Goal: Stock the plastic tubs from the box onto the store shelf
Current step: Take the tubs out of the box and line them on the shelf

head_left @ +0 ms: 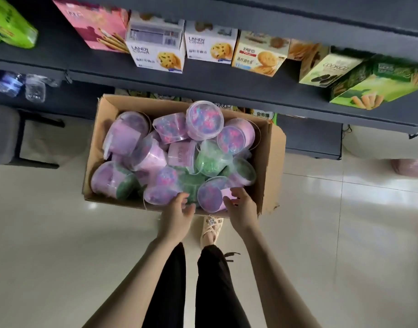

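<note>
Head view, risk: we judge that the tubs (204, 120) could slide or tumble out when one is lifted.
Head view, cause: they lie heaped on their sides and at angles, leaning on each other.
Head view, second risk: placing a tub carelessly could knock the cookie boxes (155, 53) off the shelf (226, 91).
Head view, box: the cardboard box (271, 166) sits on the floor (61, 233) just in front of the shelf, open and full of lidded tubs with purple, pink and green contents.
Head view, left hand (177, 214): grip apart, fingers relaxed, beside a purple tub (161, 194) at the box's near edge, holding nothing.
Head view, right hand (241, 209): grip apart, fingertips at a pink tub (228, 194); we cannot tell whether they touch it.
</note>
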A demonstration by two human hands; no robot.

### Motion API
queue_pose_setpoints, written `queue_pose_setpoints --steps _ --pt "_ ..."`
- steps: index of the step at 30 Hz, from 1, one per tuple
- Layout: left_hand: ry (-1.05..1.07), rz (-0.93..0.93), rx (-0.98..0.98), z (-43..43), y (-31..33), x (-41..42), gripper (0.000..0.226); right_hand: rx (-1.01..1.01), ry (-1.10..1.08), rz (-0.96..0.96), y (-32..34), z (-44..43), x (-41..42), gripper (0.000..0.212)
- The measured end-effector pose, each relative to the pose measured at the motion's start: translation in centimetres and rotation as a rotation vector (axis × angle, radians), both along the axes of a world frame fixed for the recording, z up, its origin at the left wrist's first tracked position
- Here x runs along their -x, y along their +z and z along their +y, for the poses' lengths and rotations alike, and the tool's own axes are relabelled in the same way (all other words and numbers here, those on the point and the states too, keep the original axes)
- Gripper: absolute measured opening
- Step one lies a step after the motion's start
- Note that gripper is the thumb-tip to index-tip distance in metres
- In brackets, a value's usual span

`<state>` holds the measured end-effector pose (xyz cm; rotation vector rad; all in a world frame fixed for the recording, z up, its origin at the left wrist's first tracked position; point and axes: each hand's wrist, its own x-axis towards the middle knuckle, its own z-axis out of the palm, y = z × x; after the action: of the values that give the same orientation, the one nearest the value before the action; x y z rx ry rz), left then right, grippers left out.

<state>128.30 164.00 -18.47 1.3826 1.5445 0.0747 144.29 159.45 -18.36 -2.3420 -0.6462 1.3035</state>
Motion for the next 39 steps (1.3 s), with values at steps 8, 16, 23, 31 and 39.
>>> queue_pose_setpoints --steps 8,16,23,31,39 --pt "0.178 0.0 0.163 -0.6 -7.8 -4.5 0.057 0.107 -0.178 0.185 -8.0 -2.0 -1.3 0.051" --pt "0.396 -0.05 0.437 0.0 -8.5 -6.2 0.08 -0.174 -0.35 0.208 -7.2 -1.2 -0.7 0.041" --pt "0.848 -0.486 0.603 0.8 -5.7 -4.1 0.051 -0.211 -0.622 0.57 -5.1 1.8 1.4 0.081" --pt "0.303 0.082 -0.094 2.7 -4.7 1.8 0.021 -0.255 -0.714 0.665 -5.8 3.5 3.2 0.065" --pt "0.24 0.394 0.134 6.6 -9.1 3.9 0.102 -0.284 -0.689 0.592 -6.8 2.8 2.9 0.069"
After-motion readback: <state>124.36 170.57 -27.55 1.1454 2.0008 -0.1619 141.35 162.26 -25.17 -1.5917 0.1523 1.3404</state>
